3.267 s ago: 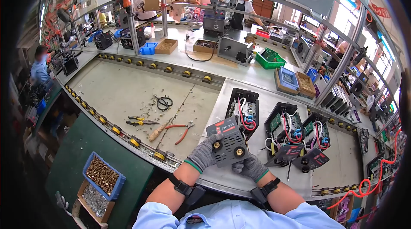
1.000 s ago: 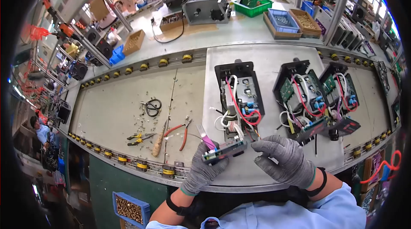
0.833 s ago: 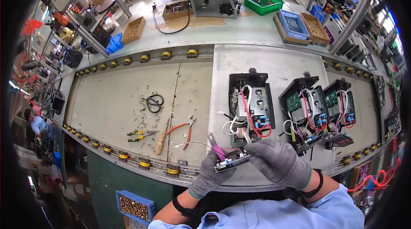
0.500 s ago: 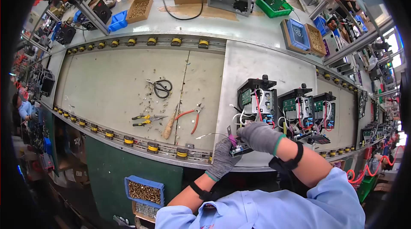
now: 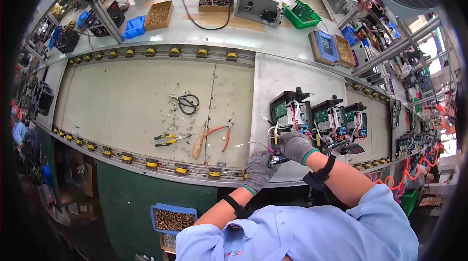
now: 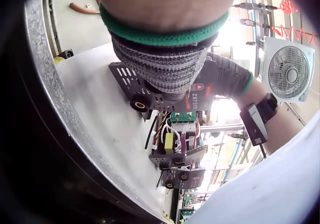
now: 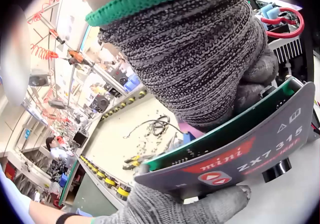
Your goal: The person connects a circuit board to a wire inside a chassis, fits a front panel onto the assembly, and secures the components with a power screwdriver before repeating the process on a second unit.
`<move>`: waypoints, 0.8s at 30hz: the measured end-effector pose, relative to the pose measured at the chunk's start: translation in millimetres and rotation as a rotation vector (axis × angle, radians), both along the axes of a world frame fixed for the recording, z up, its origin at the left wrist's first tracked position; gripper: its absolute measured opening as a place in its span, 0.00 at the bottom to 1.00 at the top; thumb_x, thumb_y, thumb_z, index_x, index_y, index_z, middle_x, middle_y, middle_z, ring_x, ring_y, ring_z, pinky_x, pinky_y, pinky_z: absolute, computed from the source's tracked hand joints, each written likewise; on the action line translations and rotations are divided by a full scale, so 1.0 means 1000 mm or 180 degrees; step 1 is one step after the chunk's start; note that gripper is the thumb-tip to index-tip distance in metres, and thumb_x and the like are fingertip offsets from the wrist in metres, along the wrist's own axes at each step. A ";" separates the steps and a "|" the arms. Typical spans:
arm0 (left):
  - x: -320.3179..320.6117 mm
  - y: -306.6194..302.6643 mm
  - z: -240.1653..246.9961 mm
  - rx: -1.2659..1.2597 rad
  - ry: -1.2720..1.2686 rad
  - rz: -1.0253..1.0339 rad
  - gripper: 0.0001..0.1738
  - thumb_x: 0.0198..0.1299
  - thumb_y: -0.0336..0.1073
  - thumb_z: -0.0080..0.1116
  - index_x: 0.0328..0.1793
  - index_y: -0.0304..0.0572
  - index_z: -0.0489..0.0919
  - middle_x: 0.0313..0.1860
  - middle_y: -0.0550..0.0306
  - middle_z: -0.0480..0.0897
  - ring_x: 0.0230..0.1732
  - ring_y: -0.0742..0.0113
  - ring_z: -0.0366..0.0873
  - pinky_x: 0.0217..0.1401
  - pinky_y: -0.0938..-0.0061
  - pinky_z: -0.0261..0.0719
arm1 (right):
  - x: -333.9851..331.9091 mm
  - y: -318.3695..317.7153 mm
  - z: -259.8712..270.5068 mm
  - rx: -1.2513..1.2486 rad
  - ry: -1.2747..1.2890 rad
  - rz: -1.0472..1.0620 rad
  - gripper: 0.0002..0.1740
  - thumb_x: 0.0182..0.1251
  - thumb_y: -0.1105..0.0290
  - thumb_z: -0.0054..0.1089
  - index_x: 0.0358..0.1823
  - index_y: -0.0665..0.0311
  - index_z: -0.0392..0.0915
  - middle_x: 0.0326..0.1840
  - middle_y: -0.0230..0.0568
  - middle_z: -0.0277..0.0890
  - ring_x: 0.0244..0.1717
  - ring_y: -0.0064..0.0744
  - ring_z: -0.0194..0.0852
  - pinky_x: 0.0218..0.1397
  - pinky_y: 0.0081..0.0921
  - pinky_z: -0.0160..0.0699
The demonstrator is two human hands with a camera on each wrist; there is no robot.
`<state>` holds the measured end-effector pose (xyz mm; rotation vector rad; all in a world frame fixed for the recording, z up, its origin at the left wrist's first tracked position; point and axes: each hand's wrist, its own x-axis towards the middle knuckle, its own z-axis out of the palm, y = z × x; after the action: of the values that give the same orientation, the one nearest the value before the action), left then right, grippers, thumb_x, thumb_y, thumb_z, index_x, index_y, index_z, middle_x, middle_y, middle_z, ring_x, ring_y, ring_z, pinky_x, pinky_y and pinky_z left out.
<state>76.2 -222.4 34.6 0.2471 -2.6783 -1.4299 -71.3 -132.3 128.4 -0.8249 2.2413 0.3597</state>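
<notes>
My left hand [image 5: 261, 169], in a grey knit glove, holds a dark front panel [image 7: 225, 166] marked "mini ZX7 315" near the table's front edge, its thumb against the printed face. Along the panel's back runs a green circuit board [image 7: 200, 148]. My gloved right hand [image 5: 295, 147] is behind the panel with fingers curled close over the board; I cannot tell what those fingertips grip. A purple ribbon strip [image 5: 270, 149] and a thin loose wire stick out beside the left hand. Just beyond stands the open black housing [image 5: 292, 111] with white and red wires.
Two similar open units [image 5: 329, 119] stand to the right on the metal plate [image 5: 278, 73]. Scissors [image 5: 187, 104], yellow-handled pliers [image 5: 171, 139], red-handled cutters [image 5: 220, 133] and a wooden-handled tool [image 5: 198, 145] lie left among scraps. A blue bin [image 5: 174, 218] of brass parts stands below.
Earlier both hands held the panel printed face up; it has since been tipped over, showing the board. My right hand has moved over the board's back. The nearest unit now stands closer to the others.
</notes>
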 end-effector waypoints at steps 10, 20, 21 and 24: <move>-0.038 -0.011 -0.017 0.1527 -0.0762 -0.0645 0.30 0.53 0.35 0.78 0.63 0.41 0.80 0.51 0.50 0.86 0.51 0.58 0.85 0.58 0.66 0.83 | 0.027 0.077 0.026 -0.2448 0.0397 -0.1419 0.11 0.72 0.63 0.60 0.44 0.62 0.84 0.32 0.49 0.83 0.35 0.52 0.83 0.42 0.42 0.80; -0.060 -0.012 0.024 -0.0552 -0.1202 -0.0378 0.48 0.43 0.51 0.83 0.65 0.28 0.75 0.50 0.45 0.85 0.50 0.55 0.84 0.57 0.63 0.83 | -0.032 0.097 0.020 -0.3577 0.0186 -0.2297 0.14 0.68 0.69 0.64 0.51 0.69 0.83 0.37 0.46 0.86 0.35 0.35 0.84 0.42 0.31 0.83; -0.053 -0.015 0.025 -0.0357 -0.1411 -0.0116 0.51 0.43 0.53 0.82 0.69 0.28 0.72 0.53 0.44 0.83 0.52 0.54 0.83 0.57 0.64 0.82 | -0.038 0.104 0.024 -0.3409 0.0280 -0.2138 0.16 0.67 0.71 0.64 0.54 0.70 0.81 0.38 0.45 0.86 0.35 0.35 0.84 0.43 0.31 0.84; -0.029 -0.024 0.035 0.0143 -0.1830 0.0176 0.58 0.48 0.52 0.79 0.78 0.29 0.60 0.58 0.40 0.80 0.56 0.50 0.82 0.54 0.58 0.83 | -0.060 0.121 0.040 -0.3072 0.0546 -0.1677 0.22 0.65 0.75 0.63 0.61 0.71 0.77 0.39 0.45 0.86 0.36 0.35 0.85 0.44 0.29 0.84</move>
<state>47.1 -246.5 69.3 0.8468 -3.0295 -1.5983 -131.6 -11.7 168.2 -0.6009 2.6572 -0.9996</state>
